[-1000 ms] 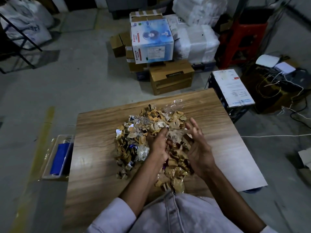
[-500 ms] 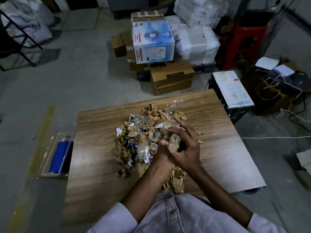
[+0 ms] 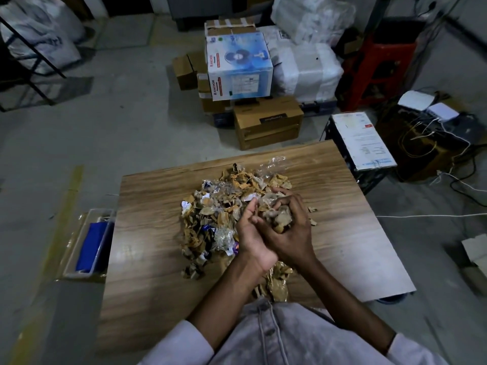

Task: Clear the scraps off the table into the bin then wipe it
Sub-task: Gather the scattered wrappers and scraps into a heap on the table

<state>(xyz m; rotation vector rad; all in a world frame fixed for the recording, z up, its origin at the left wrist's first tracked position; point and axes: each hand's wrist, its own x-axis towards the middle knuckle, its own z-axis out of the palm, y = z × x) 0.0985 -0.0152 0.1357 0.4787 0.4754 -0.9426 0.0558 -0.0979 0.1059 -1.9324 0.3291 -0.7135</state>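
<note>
Head cam, wide-angle, looks fwd & down, close over table (image 3: 158,206), floor (image 3: 131,114) beyond.

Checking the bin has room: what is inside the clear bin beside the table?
A blue item, perhaps a cloth, fills much of the clear bin. Nothing else shows; anything beneath the blue item is hidden.

1. The table (image 3: 158,233): smooth wood-grain top with a faint sheen.
2. The scraps (image 3: 210,214): matt brown torn card mixed with crinkled, glossy clear plastic film.
3. The bin (image 3: 72,248): clear glossy plastic.
4. The boxes (image 3: 266,122): matt brown cardboard.
5. The floor (image 3: 105,133): dull grey, rough-looking.
</note>
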